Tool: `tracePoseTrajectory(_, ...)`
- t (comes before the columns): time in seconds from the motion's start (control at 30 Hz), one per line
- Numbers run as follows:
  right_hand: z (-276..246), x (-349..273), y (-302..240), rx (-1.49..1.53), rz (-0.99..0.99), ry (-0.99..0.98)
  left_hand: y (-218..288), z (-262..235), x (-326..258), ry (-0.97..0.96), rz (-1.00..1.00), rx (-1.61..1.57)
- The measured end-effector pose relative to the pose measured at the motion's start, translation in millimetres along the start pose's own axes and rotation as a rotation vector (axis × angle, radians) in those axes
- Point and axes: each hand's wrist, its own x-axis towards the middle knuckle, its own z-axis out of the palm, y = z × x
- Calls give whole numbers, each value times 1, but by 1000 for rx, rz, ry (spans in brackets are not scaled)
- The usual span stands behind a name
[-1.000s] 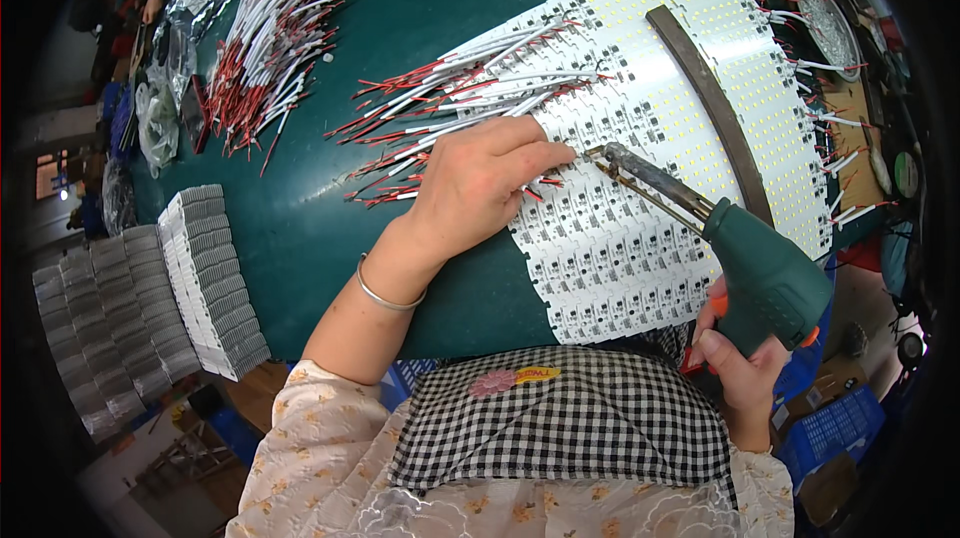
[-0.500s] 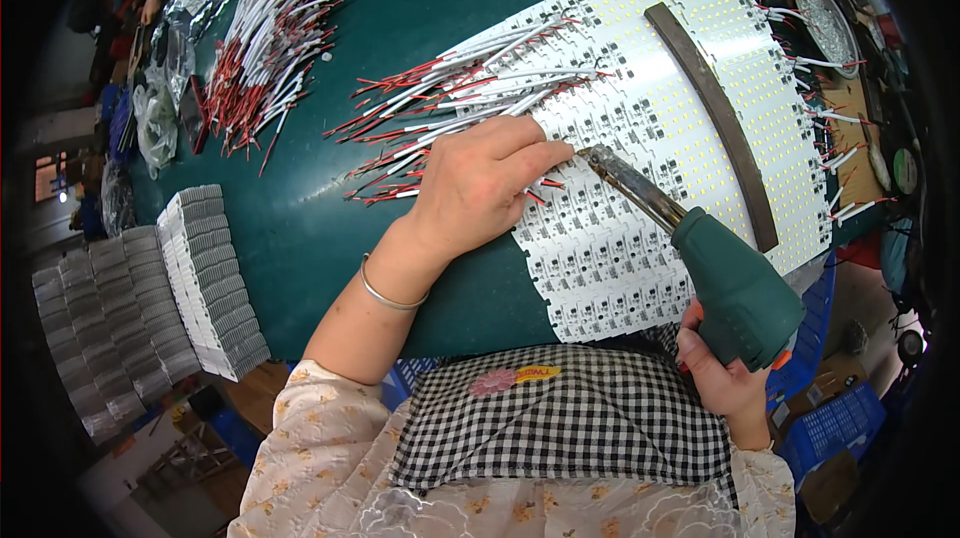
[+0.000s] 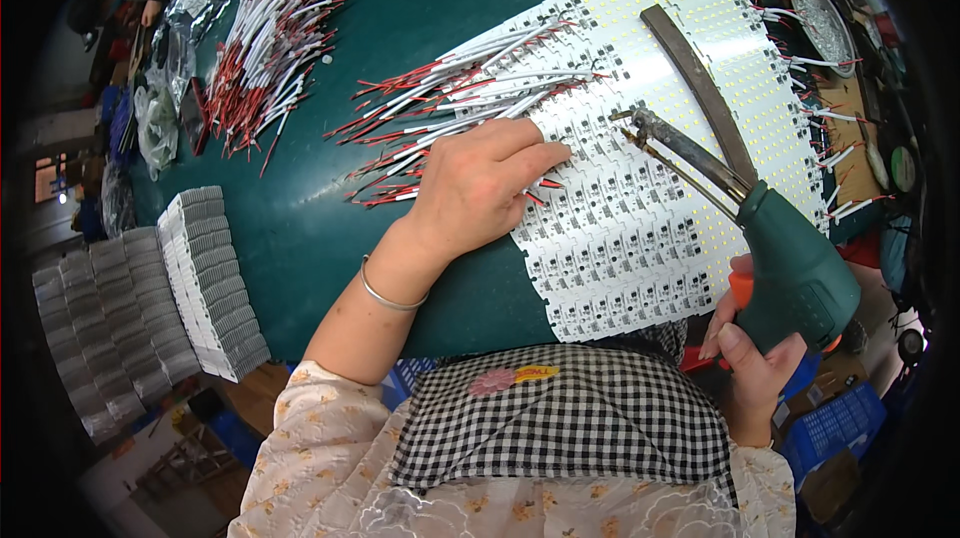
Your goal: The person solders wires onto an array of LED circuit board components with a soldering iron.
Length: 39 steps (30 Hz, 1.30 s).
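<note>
My right hand (image 3: 752,363) grips a green soldering gun (image 3: 800,268) with an orange trigger. Its dark metal tip hangs over the sheet of white LED circuit boards (image 3: 620,228), a little right of my left fingertips. My left hand (image 3: 485,178) is closed, thumb and forefinger pressed down on the boards; whatever they pinch is hidden. Red and white wires (image 3: 470,98) lie across the boards' left side, and a few red ends poke out by my left fingers. A dark curved bar (image 3: 700,88) rests on the boards.
A pile of red and white wires (image 3: 275,53) lies at the far left of the green table (image 3: 310,238). Stacks of grey-white parts (image 3: 205,278) stand at the near left. Along the right edge are wired board ends and a round clear dish (image 3: 825,23). Blue crates (image 3: 830,433) sit below right.
My right hand has drawn the soldering gun to the right, taking its tip away from my left fingertips. The dark bar has shifted slightly left. My left hand stays in place.
</note>
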Motion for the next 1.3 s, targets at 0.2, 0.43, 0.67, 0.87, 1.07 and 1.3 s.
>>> tracePoseTrajectory(0.2,-5,2,-2,7,-21,14,8,-10,5,-82,-65,-89)
tracePoseTrajectory(0.43,-10,8,-1,37,-71,1,1,-16,5,145,-48,33)
tracePoseTrajectory(0.67,-9,8,-1,57,-64,8,30,-11,19,153,-272,-110)
tracePoseTrajectory(0.87,-16,7,2,56,11,-70,22,0,12,-39,-228,-63)
tracePoseTrajectory(1.07,-15,8,3,95,11,-46,19,6,11,16,-188,3)
tracePoseTrajectory(1.3,-21,9,9,108,1,-138,16,5,10,25,-202,43)
